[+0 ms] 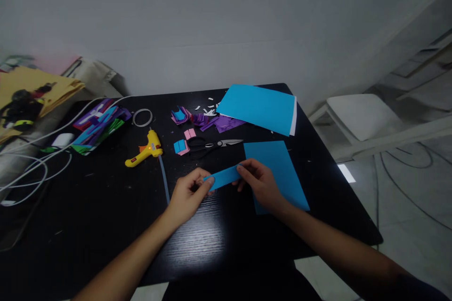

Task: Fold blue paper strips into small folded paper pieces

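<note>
Between my two hands a blue paper strip (226, 177) is held above the black table (197, 254). My left hand (190, 193) pinches its left end between thumb and fingers. At the right end, my right hand (259, 182) grips it the same way, passing over a blue paper sheet (282, 169) that lies flat. Just beyond the strip rest scissors (215, 145) with black handles, blades pointing right. Small folded blue paper pieces (180, 146) and pink paper pieces (189, 133) sit left of them.
A yellow glue gun (148, 149) with a glue stick (163, 178) lies at left, near a tape roll (142, 117). Farther back are purple paper scraps (228, 123) and stacked blue sheets (259, 107). White cables (42, 160) cross the left side. A white chair (363, 113) stands right.
</note>
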Demonstrator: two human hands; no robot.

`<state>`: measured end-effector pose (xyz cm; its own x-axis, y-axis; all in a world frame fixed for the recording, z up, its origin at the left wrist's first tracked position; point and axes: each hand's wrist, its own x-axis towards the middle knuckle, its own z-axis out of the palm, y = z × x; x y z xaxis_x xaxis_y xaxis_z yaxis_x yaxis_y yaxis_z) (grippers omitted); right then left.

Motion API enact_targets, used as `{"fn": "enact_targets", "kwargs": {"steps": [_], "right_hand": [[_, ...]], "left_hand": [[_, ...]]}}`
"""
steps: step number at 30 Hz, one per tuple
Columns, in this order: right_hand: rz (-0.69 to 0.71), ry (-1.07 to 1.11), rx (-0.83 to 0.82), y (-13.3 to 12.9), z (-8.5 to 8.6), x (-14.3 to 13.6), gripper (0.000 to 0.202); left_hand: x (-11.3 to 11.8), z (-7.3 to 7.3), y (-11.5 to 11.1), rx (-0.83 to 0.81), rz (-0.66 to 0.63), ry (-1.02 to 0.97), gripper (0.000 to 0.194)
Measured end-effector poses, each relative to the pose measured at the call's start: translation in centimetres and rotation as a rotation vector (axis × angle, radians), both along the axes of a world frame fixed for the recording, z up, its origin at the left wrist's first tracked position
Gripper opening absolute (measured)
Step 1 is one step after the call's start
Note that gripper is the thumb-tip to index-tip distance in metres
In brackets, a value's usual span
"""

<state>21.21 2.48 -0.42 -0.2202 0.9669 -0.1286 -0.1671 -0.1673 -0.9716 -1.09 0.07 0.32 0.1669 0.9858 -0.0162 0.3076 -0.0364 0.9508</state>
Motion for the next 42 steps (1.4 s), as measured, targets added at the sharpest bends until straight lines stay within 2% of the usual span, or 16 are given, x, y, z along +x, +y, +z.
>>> {"fn": "enact_targets", "kwargs": {"steps": [6, 9, 19, 28, 42], "right_hand": [[0.008, 0.002, -0.016, 0.06, -0.50, -0.03, 0.039], [0.032, -0.012, -0.017, 0.08, -0.68, -0.04, 0.040], [0.133, -0.078, -0.026, -0.25, -0.38, -0.04, 0.040], [0.110, -0.079, 0.001, -0.12, -0.60, -0.01, 0.040], [0.262, -0.182, 0.023, -0.80, -0.28, -0.12, 0.035]], "left_hand": [[-0.02, -0.04, -0.24, -0.001, -0.209, 0.112, 0.026], [0.04, -0.12, -0.32, 0.008, -0.257, 0.149, 0.026], [0.15, -0.10, -0.30, 0.058, -0.287, 0.190, 0.025], [0.16, -0.23, -0.36, 0.071, -0.275, 0.185, 0.025], [0.27, -0.43, -0.40, 0.094, -0.287, 0.189, 0.024]]}}
